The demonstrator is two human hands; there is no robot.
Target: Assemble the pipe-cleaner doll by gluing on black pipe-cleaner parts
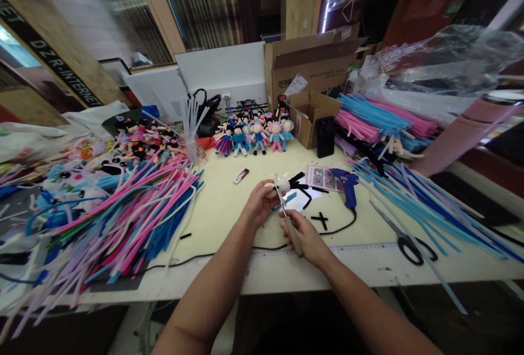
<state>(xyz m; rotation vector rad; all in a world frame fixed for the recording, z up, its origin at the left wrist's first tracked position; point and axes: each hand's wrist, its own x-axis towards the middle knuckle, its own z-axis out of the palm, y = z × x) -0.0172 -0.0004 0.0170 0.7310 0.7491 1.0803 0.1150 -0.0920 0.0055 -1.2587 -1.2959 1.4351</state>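
My left hand (pixel 260 202) pinches a small fuzzy doll figure (pixel 283 184) with a white body and black pipe-cleaner limbs, held above the table. Closed around the grey-brown handle of a slim tool (pixel 293 234) is my right hand (pixel 306 235). The tool's narrow metal end points up and touches or overlaps the white body; I cannot tell which. Just beyond lie a printed picture card (pixel 321 177) and a blue glue gun (pixel 349 187). A black pipe-cleaner cross (pixel 320 219) rests to the right of my hands.
Black-handled scissors (pixel 403 240) and loose blue stems (pixel 409 202) lie at the right. Pink and purple pipe cleaners (pixel 135 207) heap at the left. Finished dolls (pixel 257 135) stand at the back by a small carton (pixel 311 112). A cable (pixel 196 257) and ruler (pixel 356 247) cross the front.
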